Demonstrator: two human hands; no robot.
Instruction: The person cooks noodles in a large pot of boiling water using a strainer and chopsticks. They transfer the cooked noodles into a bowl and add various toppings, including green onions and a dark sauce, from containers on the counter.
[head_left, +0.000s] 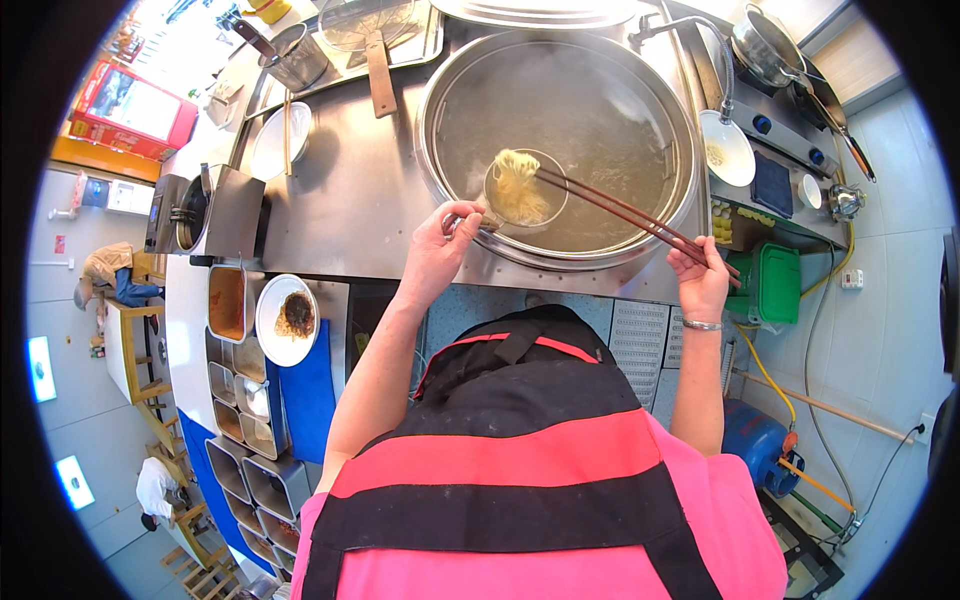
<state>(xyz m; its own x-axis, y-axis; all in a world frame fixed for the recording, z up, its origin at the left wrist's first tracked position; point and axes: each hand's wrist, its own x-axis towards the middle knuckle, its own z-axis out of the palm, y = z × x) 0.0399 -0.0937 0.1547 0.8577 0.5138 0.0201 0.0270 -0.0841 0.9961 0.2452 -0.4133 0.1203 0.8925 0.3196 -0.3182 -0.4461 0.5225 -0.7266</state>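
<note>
My left hand (445, 246) grips the handle of a round wire strainer (559, 204), which hangs over the near side of a large steel pot (431, 161). Pale yellow noodles (517, 187) lie in the strainer. Between the fingers of my right hand (703, 276) is a pair of long brown chopsticks (622, 209), and their tips touch the noodles. Steam rises off the cloudy water (577, 105) that fills the pot.
Left of the pot stand a white bowl with chopsticks across it (271, 146) and a wooden-handled skimmer (380, 75). A bowl with dark sauce (289, 334) sits beside several steel seasoning containers (229, 300). On the right are a faucet (726, 82), a gas stove (780, 131) and a blue gas cylinder (754, 442).
</note>
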